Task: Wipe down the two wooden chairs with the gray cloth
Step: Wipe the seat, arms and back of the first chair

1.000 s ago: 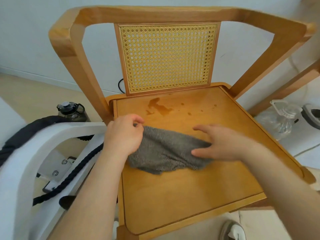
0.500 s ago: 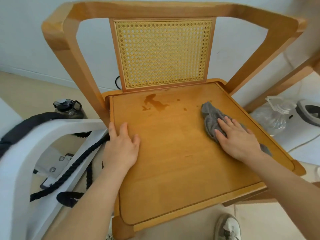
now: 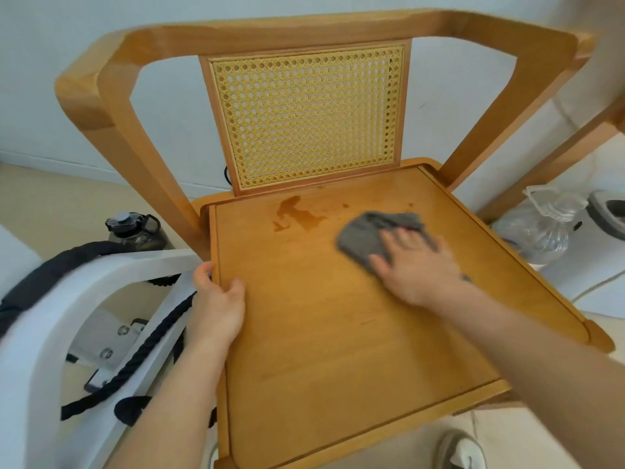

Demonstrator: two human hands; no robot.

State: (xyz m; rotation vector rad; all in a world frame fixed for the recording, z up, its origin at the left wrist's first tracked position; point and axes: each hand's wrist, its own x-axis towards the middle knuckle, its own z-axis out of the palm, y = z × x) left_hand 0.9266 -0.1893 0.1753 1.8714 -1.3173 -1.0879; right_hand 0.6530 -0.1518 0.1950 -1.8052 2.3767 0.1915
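Your right hand lies flat on the cloth with its fingers straight and spread. It presses the cloth onto the seat near the back right corner. Nothing is curled round the cloth, and the hand is blurred, so I can't say more about the fingertips. The cloth is bunched, and most of it shows ahead of your fingers and to their left. Your left hand grips the seat's left edge about halfway along, thumb on the seat and fingers curled over the side. That looks like bracing the chair.

The next stroke turns on the stain, a dark blotch with a few specks beside it, near the back edge just below the cane panel. It lies to the left of the cloth and a little farther back, near but not touching. Its long axis runs slantwise from back left to front right, pointing roughly at the cloth. Your right hand is the nearer one and has the cloth under it, so a sweep leftward along the back edge should cover the stain. I judge this seat only partly done. Of the second chair only a leg shows, off the right edge, and its turn is likely ahead.
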